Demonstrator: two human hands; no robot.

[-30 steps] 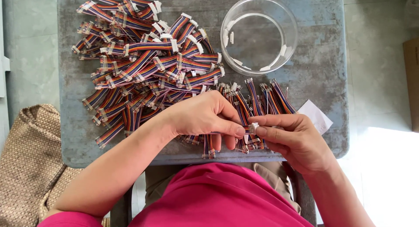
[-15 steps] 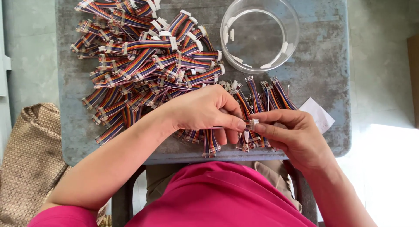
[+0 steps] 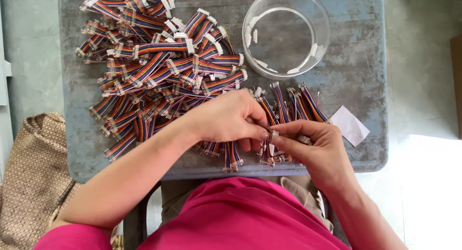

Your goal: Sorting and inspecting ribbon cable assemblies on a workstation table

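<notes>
Connector (image 3: 274, 135), small and white, sits pinched between both hands at the near edge of the grey table (image 3: 365, 81), just above the person's pink shirt (image 3: 240, 216). Left hand (image 3: 228, 117) curled, thumb and forefinger closed on the connector from the left. Right hand (image 3: 320, 146) also curled, fingertips (image 3: 284, 130) clamped on the same piece from the right. Fingertips of both hands meet at it. Whether a cable hangs off that connector: can't tell, the fingers cover it.

Under and behind the hands: a short row of rainbow ribbon cables (image 3: 293, 103) fanned upright-ish on the table, ends pointing away from the person; a few more cable ends (image 3: 232, 158) poke out below the left hand at the table edge.

Upper left of the table: big loose pile of ribbon cables (image 3: 154, 62), same rainbow colours, white connectors on the ends, lying every which way. The left forearm crosses its near corner.

Upper right: clear round plastic tub (image 3: 323, 33), a handful of small white plastic pieces (image 3: 262, 64) scattered round its bottom rim. Well apart from the hands.

Right of the right hand: white scrap of paper (image 3: 350, 126) lying flat, near the wrist but not touching.

Off the table, lower left on the floor: woven straw bag (image 3: 33, 173).
</notes>
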